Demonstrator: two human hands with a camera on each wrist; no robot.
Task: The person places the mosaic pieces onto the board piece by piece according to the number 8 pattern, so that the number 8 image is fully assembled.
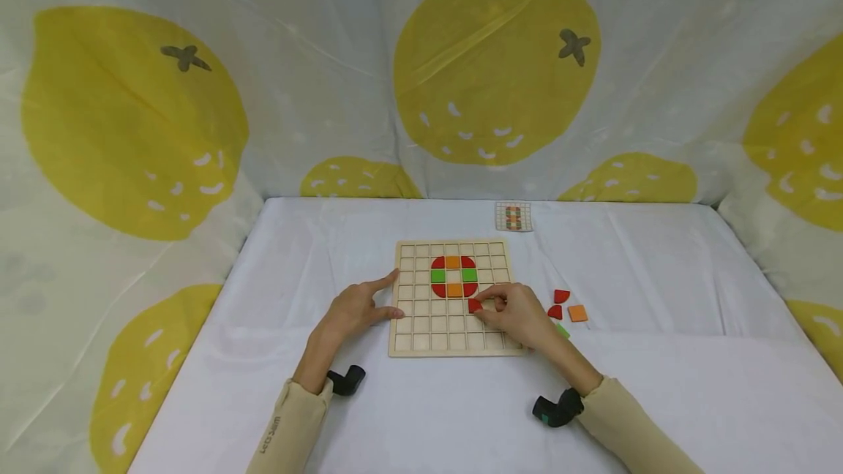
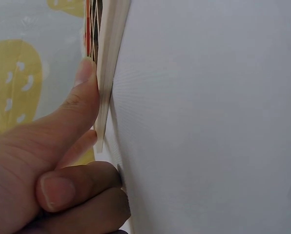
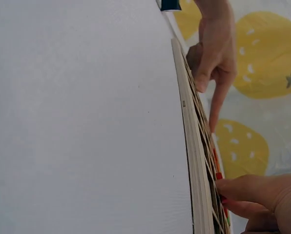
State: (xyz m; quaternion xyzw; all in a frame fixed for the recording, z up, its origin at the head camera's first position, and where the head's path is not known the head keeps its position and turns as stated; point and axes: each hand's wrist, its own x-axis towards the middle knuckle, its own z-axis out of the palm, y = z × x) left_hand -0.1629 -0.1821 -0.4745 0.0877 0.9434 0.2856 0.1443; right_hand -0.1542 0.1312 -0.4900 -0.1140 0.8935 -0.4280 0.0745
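Placing a red tile (image 1: 473, 306) seems underway: the right hand (image 1: 516, 313) pinches it over the board (image 1: 421, 342), nearer than the coloured ring (image 1: 452, 262); the left hand (image 1: 352, 308) (thumb and forefinger straight) touches the board's left edge. Seating it probably needs squaring.

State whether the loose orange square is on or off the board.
Off: the orange square lies on the white cloth, right of the board.

Beige slvs (image 1: 290, 430), blk wrist cams (image 1: 558, 409)
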